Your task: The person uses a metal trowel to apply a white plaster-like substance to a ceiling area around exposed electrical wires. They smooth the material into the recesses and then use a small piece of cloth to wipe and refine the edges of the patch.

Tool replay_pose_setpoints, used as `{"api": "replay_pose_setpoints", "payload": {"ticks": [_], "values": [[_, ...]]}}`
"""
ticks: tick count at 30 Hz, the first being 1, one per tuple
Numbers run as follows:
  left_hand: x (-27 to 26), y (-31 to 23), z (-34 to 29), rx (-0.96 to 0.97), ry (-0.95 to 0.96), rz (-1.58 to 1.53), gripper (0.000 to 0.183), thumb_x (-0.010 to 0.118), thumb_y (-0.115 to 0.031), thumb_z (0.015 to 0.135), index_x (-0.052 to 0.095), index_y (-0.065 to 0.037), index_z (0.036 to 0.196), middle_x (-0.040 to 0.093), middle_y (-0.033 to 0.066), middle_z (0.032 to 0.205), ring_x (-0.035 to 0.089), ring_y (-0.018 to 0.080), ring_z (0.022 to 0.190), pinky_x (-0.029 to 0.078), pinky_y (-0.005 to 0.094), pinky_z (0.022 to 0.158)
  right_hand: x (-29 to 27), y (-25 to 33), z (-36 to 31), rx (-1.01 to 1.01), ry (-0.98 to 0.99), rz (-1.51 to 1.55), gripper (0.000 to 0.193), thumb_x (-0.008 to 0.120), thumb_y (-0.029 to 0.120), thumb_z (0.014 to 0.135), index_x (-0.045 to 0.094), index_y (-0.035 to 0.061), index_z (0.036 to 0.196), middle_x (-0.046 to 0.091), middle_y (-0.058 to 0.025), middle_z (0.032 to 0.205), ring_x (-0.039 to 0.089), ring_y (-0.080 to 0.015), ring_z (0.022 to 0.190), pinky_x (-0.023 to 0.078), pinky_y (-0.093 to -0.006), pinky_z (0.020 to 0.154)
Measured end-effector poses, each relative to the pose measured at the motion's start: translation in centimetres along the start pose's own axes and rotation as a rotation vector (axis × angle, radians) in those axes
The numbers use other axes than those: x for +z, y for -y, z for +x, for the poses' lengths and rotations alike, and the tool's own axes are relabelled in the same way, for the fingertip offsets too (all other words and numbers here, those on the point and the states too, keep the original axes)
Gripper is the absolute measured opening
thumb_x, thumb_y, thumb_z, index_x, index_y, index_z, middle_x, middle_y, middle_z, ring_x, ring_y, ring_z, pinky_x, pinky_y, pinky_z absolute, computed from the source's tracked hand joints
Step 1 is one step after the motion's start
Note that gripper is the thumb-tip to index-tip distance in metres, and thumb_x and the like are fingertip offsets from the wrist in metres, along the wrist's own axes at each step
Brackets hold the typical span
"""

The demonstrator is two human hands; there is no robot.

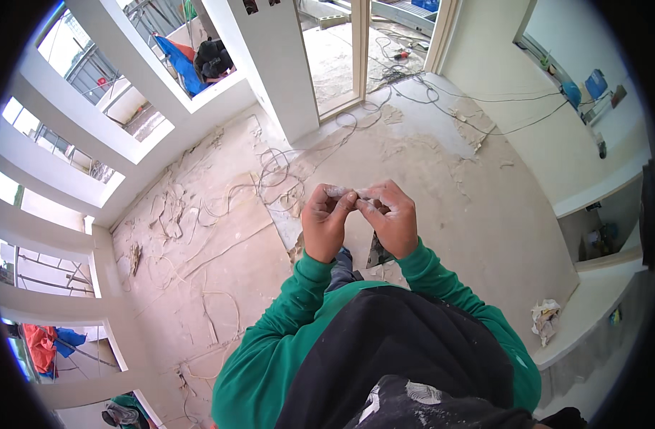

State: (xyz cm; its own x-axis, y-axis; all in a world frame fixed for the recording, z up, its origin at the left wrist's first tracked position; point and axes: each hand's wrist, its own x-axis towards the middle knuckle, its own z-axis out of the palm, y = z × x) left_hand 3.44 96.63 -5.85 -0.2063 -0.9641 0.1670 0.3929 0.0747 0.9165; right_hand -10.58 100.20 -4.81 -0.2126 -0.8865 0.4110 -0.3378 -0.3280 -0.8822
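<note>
My left hand and my right hand are raised in front of my chest, fingertips meeting in the middle. Both are closed in a pinch, thumbs pressed against the curled fingers. Whitish dust coats the fingers. Whatever lies between the fingertips is too small to make out. Just below my right hand shows a dark, mottled, pointed piece, partly hidden by my wrist; I cannot tell what it is or whether it is held.
Cables lie tangled on the paper-covered floor, leading to the doorway. Torn paper scraps are scattered about. A crumpled bundle lies by the right wall. Slatted window openings line the left side, with a person beyond.
</note>
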Motion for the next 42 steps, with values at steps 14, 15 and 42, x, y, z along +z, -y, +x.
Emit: {"api": "replay_pose_setpoints", "payload": {"ticks": [14,15,42], "values": [[-8.7,0.0,26.7,0.044,0.439,0.067,0.077,0.078,-0.016,0.084,0.032,0.003,0.143,0.045,0.0188,0.141,0.045,0.0296,0.134,0.04,0.0442,0.111,11.8,-5.7,31.1,0.255,-0.341,0.701,0.012,0.066,0.007,0.092,0.064,0.0035,0.103,0.059,0.0031,0.083,0.044,-0.0006,0.065,0.034,-0.0179,0.055],[-9.5,-0.4,28.1,0.099,0.47,0.09,0.078,0.078,-0.015,0.084,0.031,0.003,0.144,0.044,0.0187,0.142,0.045,0.0294,0.135,0.039,0.0443,0.112,13.2,-6.4,32.7,0.26,-0.343,0.729,0.012,0.066,0.007,0.092,0.064,0.0036,0.103,0.059,0.003,0.083,0.044,-0.0006,0.064,0.034,-0.0179,0.055],[-25.9,-2.8,75.0,0.217,-0.369,0.447,0.033,0.042,-0.022,0.105,0.063,0.003,0.101,0.049,-0.0006,0.067,0.04,0.0052,0.06,0.03,0.0221,0.057,33.4,-21.9,83.4,-0.144,0.094,0.553,0.014,0.065,0.005,0.089,0.068,-0.0021,0.101,0.068,-0.0087,0.094,0.064,-0.0131,0.068,0.052,-0.0261,0.062]]}}
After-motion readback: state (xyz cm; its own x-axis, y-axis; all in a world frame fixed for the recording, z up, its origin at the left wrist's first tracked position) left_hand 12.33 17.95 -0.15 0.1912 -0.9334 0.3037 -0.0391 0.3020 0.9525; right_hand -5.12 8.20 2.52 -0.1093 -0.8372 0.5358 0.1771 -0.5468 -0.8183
